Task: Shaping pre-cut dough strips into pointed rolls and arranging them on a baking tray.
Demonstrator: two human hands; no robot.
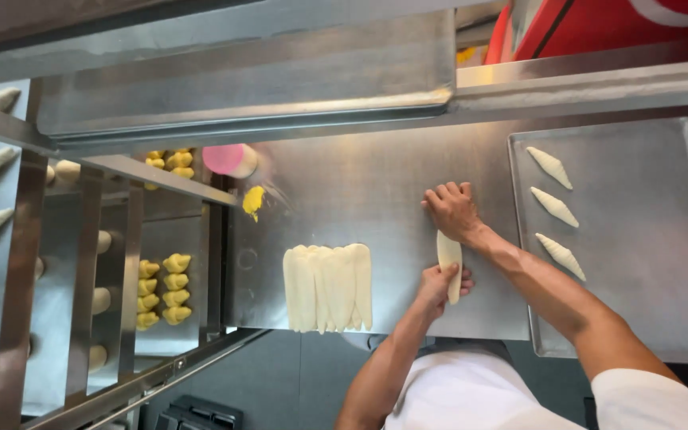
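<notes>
1. My left hand (439,285) is curled around the near end of a long strip of pale dough (449,263), fingers closed on it.
2. My right hand (452,209) lies on the far end of the same strip, fingers bent and pressing down against the steel worktop (376,191). That one piece stretches between my two hands.
3. Just to the left, apart from my hands, lies a row of cut dough strips (327,287) packed side by side; they touch so closely that I cannot count them surely.
4. To the right a metal baking tray (646,271) holds three rolled, pointed dough pieces (555,207) in a line, well apart from each other.
5. Farther left on the worktop sits a small yellow lump (253,200), and beyond it a pink tub (230,159).
6. At the far left a steel rack (81,279) blocks part of the view; its trays carry yellow twisted pieces (175,288) and pale rolls, partly hidden by the rails.
7. A steel shelf (264,80) hangs overhead.
</notes>
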